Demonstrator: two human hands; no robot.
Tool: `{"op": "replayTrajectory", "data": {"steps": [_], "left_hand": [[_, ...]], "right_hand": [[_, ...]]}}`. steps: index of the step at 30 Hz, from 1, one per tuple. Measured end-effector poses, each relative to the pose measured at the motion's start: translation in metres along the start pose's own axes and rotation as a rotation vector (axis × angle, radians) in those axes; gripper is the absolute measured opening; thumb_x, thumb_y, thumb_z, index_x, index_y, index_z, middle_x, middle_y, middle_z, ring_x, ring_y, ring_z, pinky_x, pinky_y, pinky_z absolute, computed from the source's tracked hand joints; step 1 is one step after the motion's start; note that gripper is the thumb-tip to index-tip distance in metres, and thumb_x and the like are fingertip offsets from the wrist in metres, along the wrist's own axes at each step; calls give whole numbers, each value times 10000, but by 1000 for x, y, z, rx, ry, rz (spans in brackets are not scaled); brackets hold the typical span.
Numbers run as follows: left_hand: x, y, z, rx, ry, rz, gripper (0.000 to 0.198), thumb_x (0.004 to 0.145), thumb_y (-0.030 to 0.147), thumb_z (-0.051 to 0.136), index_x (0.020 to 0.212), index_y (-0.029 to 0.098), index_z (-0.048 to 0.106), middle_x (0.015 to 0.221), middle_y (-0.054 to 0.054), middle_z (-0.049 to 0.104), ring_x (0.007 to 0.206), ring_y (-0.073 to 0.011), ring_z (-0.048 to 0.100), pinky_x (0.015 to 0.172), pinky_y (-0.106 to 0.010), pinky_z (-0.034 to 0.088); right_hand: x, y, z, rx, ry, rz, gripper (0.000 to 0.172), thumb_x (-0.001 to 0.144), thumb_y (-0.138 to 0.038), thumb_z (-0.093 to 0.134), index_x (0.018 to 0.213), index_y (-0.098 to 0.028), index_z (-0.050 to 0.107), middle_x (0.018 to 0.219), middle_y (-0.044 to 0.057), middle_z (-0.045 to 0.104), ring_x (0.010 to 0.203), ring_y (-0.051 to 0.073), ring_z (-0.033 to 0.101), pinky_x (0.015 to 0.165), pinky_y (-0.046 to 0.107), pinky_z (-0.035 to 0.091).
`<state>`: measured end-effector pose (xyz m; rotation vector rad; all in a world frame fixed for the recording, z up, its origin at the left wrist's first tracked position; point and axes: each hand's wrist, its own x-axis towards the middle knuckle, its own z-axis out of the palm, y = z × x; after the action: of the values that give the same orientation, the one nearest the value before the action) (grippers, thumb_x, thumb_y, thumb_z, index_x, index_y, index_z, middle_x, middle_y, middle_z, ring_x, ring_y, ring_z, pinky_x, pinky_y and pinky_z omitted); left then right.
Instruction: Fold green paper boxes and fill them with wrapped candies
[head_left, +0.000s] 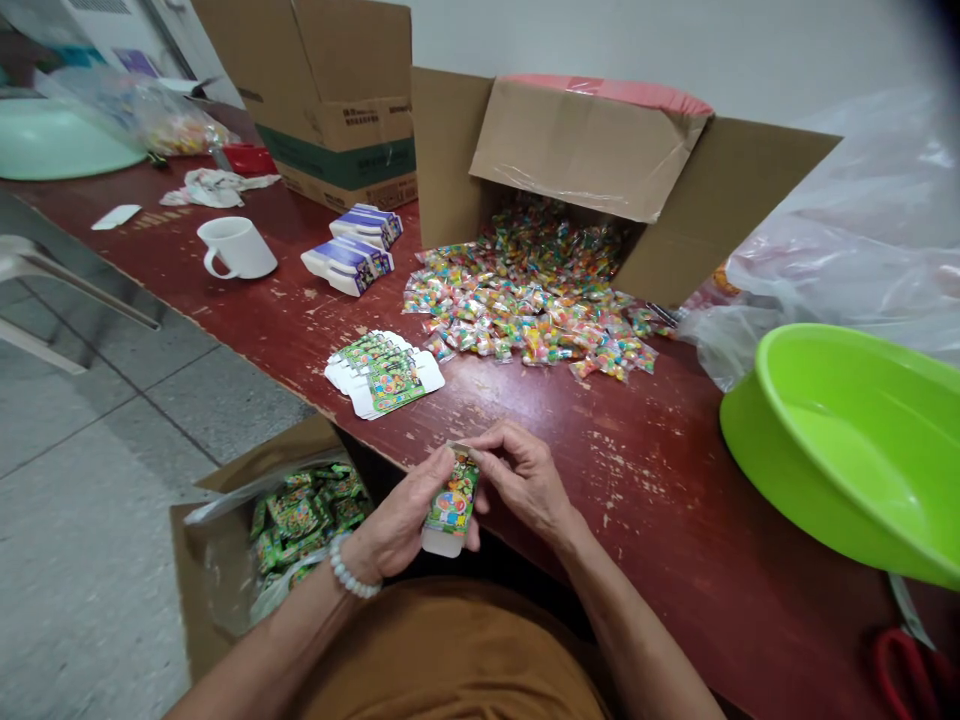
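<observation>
My left hand (409, 510) grips a small green printed candy box (453, 495) near the table's front edge, and the box's white bottom flap hangs open. At the box's upper end, my right hand (521, 475) pinches the top flap between thumb and fingers. Just beyond my hands lies a fanned stack of flat green-and-white boxes (386, 375). Behind that, wrapped candies (525, 320) spill out of a cardboard carton (577, 145) tipped on its side. Filled green boxes (300, 520) lie in a plastic-lined carton below the table edge on the left.
A white mug (238, 248) and purple-and-white bundles (349, 262) stand on the red table (600, 500). A lime-green basin (832, 460) and red-handled scissors (904, 665) are at the right. A taller carton (337, 110) stands at the back; a stool (45, 260) is left.
</observation>
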<state>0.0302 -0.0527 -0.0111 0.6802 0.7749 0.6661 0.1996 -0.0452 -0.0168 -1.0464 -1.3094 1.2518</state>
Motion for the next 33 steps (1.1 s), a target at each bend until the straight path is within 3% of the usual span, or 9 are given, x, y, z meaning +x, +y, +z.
{"op": "replayTrajectory", "data": {"steps": [3, 8, 13, 15, 19, 23, 27, 29, 33], "left_hand": [[4, -2, 1, -51, 39, -36, 579, 907, 668, 490, 1257, 210, 542, 730, -39, 686, 468, -162, 644, 442, -236, 487], [11, 0, 6, 30, 86, -23, 668, 900, 757, 344, 1066, 175, 626, 653, -33, 657, 419, -138, 600, 405, -210, 438], [12, 1, 8, 188, 71, 67, 727, 880, 792, 317, 787, 144, 634, 633, -43, 637, 424, -103, 556, 440, -202, 432], [11, 1, 7, 245, 80, 80, 732, 871, 795, 347, 726, 135, 631, 605, -39, 616, 424, -94, 541, 451, -199, 426], [10, 1, 5, 236, 110, 60, 696, 870, 778, 393, 859, 141, 673, 626, -37, 631, 418, -103, 542, 429, -206, 408], [14, -1, 5, 214, 116, 27, 664, 875, 755, 422, 894, 141, 676, 600, -29, 613, 401, -112, 541, 395, -201, 391], [18, 0, 7, 168, 76, 5, 615, 899, 708, 436, 1050, 153, 653, 614, -22, 626, 413, -126, 561, 398, -204, 415], [19, 0, 6, 133, 54, -11, 615, 905, 701, 430, 1087, 152, 640, 618, -24, 632, 413, -132, 566, 399, -211, 422], [16, 0, 3, 130, 55, 21, 618, 907, 682, 459, 1227, 173, 599, 665, -21, 644, 434, -122, 573, 414, -203, 432]], "right_hand": [[1, 0, -3, -174, -32, -88, 217, 910, -388, 642, 791, -226, 724, 861, 54, 726, 840, 216, 674, 815, 377, 523], [10, -1, -5, -248, -7, 38, 137, 837, -338, 708, 865, -207, 734, 776, 36, 734, 641, 166, 661, 617, 290, 523], [17, -9, -5, 117, -102, 269, 268, 800, -430, 730, 830, -171, 669, 664, -5, 693, 438, 140, 636, 439, 243, 496], [16, -9, -4, 182, -94, 285, 315, 772, -459, 758, 819, -165, 658, 657, -8, 689, 421, 142, 634, 420, 241, 495], [7, -4, -2, 90, -116, 168, 282, 843, -461, 704, 892, -183, 702, 675, 1, 692, 504, 153, 659, 511, 277, 537], [1, -2, -1, -105, -5, 4, 189, 869, -398, 682, 876, -214, 724, 834, 44, 734, 694, 174, 692, 606, 287, 543], [6, -6, 1, 24, -20, 191, 247, 830, -432, 716, 839, -192, 661, 583, -13, 674, 465, 147, 636, 487, 251, 487], [9, -7, 1, 121, -31, 279, 295, 793, -455, 746, 807, -182, 635, 554, -21, 662, 413, 142, 618, 448, 239, 471], [12, -8, 2, 89, -8, 244, 264, 784, -421, 746, 764, -179, 644, 567, -14, 668, 413, 137, 610, 439, 238, 470]]}}
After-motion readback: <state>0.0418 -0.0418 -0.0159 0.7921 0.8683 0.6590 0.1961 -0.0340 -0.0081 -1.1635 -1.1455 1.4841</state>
